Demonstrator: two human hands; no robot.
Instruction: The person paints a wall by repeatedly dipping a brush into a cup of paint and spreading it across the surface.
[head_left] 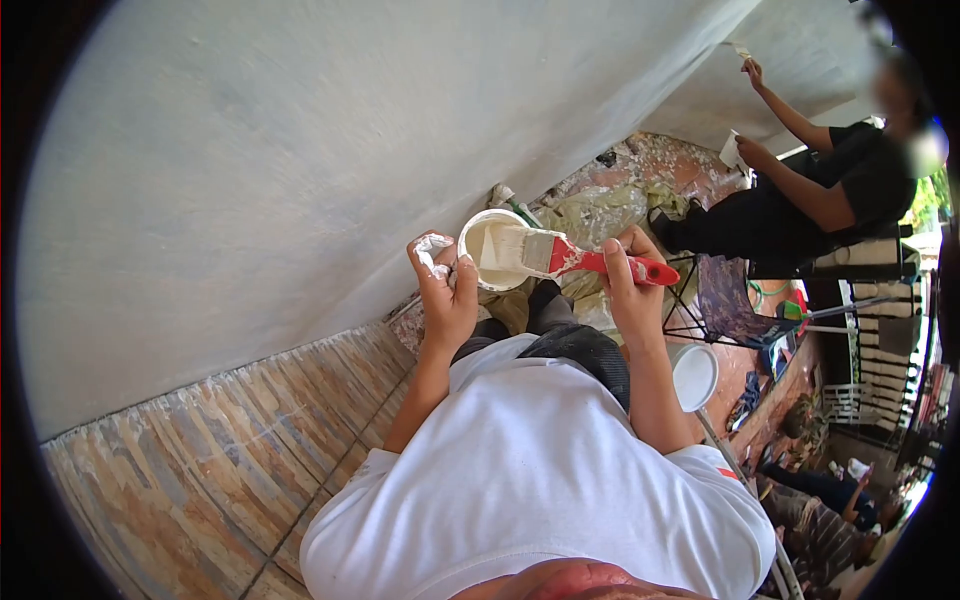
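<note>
A round white tub (466, 243) of cream-coloured paint is held in front of my body. My left hand (447, 300) grips its near left side, thumb at the rim, with wet white paint smeared along the index finger. In my right hand (630, 285) is a paintbrush with a red handle (590, 261), fingers closed around the handle. The brush's metal band and bristles (508, 247) reach over the rim into the tub, and the bristles are coated with paint. Dried paint marks the red handle near the band.
A grey-white wall (250, 180) rises on the left above stone-look tiles (220, 450). Crumpled plastic sheeting (605, 212) covers the floor ahead. To the right are a folding chair (735, 300), a white-lidded bucket (694, 377) and a co-worker (800, 200) brushing the far wall.
</note>
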